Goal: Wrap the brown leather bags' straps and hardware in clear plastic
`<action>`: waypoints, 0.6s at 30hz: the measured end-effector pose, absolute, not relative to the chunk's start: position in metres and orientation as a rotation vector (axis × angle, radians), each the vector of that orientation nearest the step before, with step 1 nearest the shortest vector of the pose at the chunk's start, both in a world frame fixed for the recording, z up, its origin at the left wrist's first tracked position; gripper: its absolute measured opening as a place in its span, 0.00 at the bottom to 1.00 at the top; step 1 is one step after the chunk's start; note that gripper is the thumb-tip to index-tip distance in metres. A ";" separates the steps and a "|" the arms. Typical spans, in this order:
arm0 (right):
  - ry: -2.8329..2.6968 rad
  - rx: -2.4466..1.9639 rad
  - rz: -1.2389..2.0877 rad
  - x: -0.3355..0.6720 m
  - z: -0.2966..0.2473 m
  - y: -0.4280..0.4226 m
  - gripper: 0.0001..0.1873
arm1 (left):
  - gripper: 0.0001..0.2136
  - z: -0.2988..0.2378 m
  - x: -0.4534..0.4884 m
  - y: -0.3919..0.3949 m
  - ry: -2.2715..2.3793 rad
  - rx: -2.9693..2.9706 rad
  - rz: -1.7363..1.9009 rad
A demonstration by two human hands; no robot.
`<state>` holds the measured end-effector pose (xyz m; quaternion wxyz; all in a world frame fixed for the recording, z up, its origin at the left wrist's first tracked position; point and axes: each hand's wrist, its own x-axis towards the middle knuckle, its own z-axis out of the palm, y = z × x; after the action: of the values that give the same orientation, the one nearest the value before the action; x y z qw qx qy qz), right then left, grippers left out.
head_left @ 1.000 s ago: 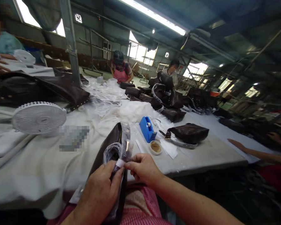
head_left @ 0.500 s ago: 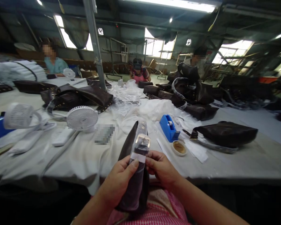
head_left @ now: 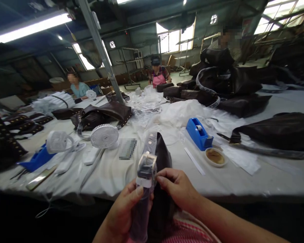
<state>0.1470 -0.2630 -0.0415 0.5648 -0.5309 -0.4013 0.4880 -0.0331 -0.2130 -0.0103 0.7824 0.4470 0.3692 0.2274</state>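
My left hand (head_left: 125, 211) is closed around a dark leather bag strap (head_left: 141, 209) wrapped in clear plastic, with the thumb pressing a strip of white tape below the buckle (head_left: 147, 167). My right hand (head_left: 176, 189) pinches the same strap from the right side, just under the buckle. Behind the strap a dark brown bag (head_left: 164, 158) stands on edge against my lap and the table edge.
On the white-covered table (head_left: 243, 182) lie a blue tape dispenser (head_left: 199, 133), a small dish of brown paste (head_left: 215, 157), two small white fans (head_left: 104, 136), piles of brown bags (head_left: 281, 131) and clear plastic wrap. Other people work at the far side.
The view has swung left and tilted. The wrapped strap with its buckle now stands upright between both hands, held a little lower in the picture.
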 end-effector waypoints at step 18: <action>-1.250 -1.401 0.914 0.163 -0.067 -0.283 0.08 | 0.26 0.024 -0.013 -0.181 1.353 1.948 0.733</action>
<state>0.1633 -0.2826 -0.0667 0.5028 -0.5801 -0.5173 0.3782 -0.0129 -0.1813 0.0244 0.3234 0.7425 0.5158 0.2793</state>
